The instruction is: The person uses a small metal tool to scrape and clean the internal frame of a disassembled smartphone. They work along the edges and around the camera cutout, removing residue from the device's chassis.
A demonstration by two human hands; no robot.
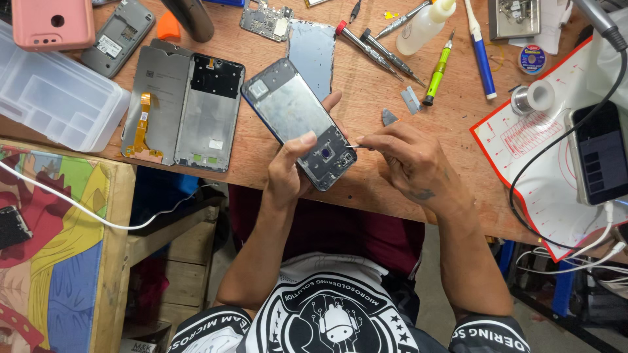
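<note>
Bare grey phone frame point(297, 121), seemingly gutted

A clear plastic box point(55, 98), a pink phone case point(52, 23), screwdrivers point(376, 49), a white bottle point(425, 26) and solder spool point(531, 98) lie on the wooden bench point(366, 98).

Black T-shirt with white circular print, bare forearms, tattooed right wrist

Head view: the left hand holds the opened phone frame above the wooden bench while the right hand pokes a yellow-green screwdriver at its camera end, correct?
Not quite. In the head view the right hand pinches a thin metal tool, not the yellow-green screwdriver, which lies on the wooden bench. The left hand does hold the phone frame.
</note>
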